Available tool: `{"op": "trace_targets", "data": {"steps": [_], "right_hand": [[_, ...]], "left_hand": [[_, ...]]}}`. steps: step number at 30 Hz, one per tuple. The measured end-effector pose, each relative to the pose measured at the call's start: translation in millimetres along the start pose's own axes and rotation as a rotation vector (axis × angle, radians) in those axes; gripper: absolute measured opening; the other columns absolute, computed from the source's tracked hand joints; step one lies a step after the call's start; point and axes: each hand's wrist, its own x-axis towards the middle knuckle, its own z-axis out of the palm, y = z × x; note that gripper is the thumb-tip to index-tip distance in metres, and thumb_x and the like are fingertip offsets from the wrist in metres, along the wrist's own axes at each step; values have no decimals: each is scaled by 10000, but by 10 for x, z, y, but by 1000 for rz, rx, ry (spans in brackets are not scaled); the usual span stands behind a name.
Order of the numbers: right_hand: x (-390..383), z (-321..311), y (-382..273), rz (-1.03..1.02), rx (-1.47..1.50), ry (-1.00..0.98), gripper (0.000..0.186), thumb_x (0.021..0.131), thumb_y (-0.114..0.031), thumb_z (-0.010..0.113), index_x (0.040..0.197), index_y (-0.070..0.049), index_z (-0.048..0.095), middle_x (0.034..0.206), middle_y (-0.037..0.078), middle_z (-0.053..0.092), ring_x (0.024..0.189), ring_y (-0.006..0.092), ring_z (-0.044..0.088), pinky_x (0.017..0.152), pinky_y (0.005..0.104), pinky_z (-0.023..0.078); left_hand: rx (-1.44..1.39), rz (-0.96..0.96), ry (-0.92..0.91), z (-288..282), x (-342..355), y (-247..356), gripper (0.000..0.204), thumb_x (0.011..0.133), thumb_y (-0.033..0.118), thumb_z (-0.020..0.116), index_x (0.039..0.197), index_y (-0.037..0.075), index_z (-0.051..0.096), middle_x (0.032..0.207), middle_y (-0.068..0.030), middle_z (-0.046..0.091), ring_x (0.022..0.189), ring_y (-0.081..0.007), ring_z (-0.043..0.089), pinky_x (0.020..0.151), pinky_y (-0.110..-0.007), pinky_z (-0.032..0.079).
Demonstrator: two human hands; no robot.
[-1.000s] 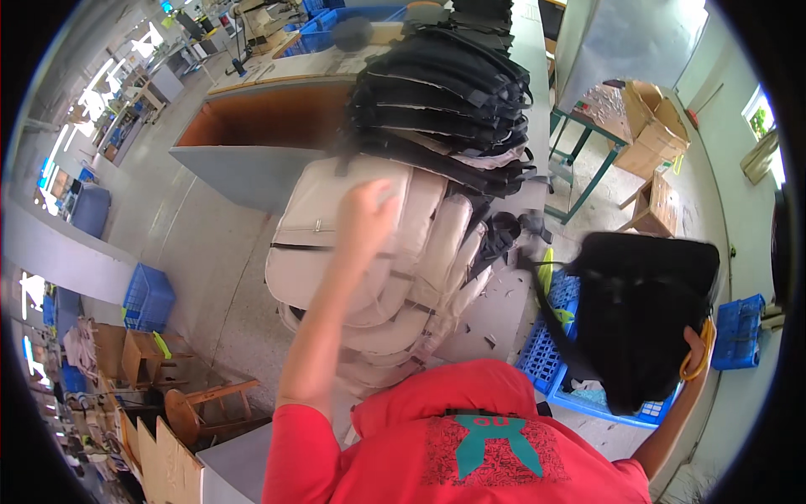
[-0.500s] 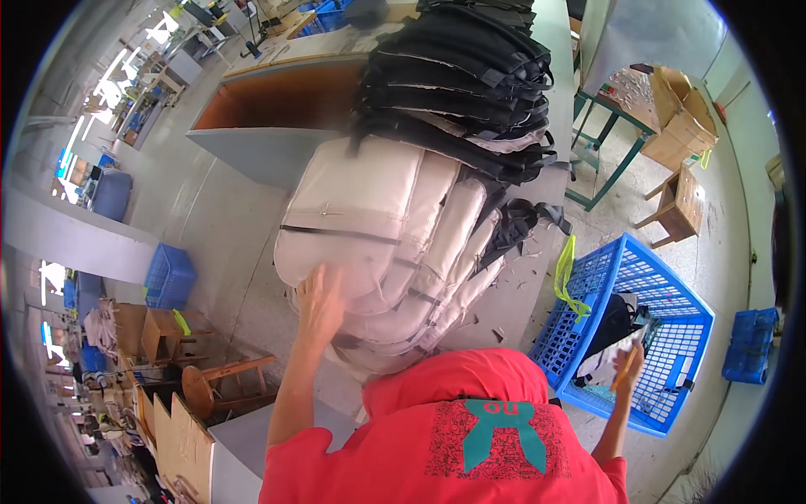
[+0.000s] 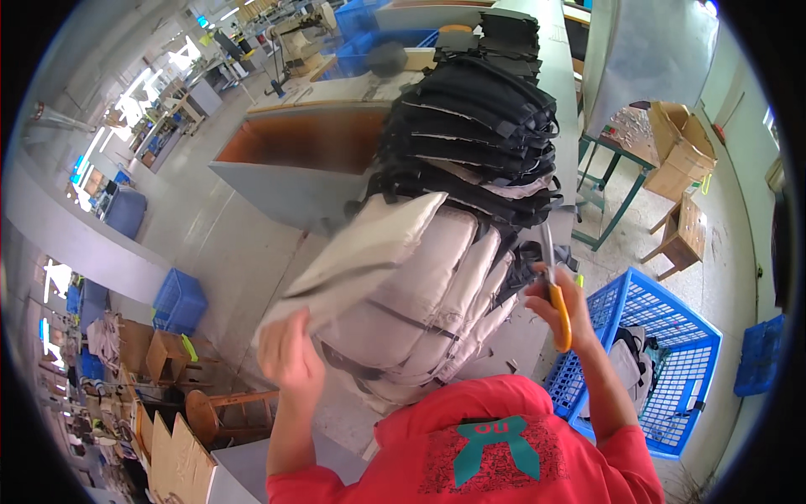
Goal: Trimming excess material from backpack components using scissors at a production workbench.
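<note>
My left hand (image 3: 290,353) grips the near edge of a beige padded bag (image 3: 361,252) with a dark band across it. That bag is lifted and tilted over a pile of similar beige bags (image 3: 432,277). My right hand (image 3: 564,304) is closed around orange-handled scissors (image 3: 560,317), their blades pointing away from me. It is at the right side of the pile, near black straps (image 3: 531,256). Beyond the pile rises a stack of black bag pieces (image 3: 470,109) with straps on their right side.
To my right on the floor stands a blue plastic basket (image 3: 672,312) with a grey and black bag (image 3: 631,361) in it. A wooden stool (image 3: 684,231) and a green-framed table (image 3: 630,147) are farther right. A grey open-topped box (image 3: 285,189) lies left of the stack.
My left hand has raised the top beige bag off the pile. My right hand has come from over the basket to the pile's right side, with the scissors in it.
</note>
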Motion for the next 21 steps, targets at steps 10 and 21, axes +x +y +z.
{"op": "trace_targets", "data": {"steps": [10, 21], "right_hand": [[-18, 451, 465, 170, 206, 35, 588, 704, -113, 720, 1212, -41, 432, 865, 58, 566, 765, 114, 546, 674, 253, 463], [-661, 630, 846, 363, 404, 67, 539, 716, -71, 700, 1189, 5, 454, 777, 0, 557, 706, 84, 528, 595, 229, 438]], "left_hand": [[-634, 19, -551, 649, -644, 1184, 78, 745, 58, 599, 801, 3, 600, 696, -103, 589, 607, -256, 586, 526, -340, 454], [-296, -5, -780, 2815, 537, 125, 655, 660, 341, 735, 1189, 25, 510, 1248, -190, 481, 1179, -324, 431, 972, -410, 341]]}}
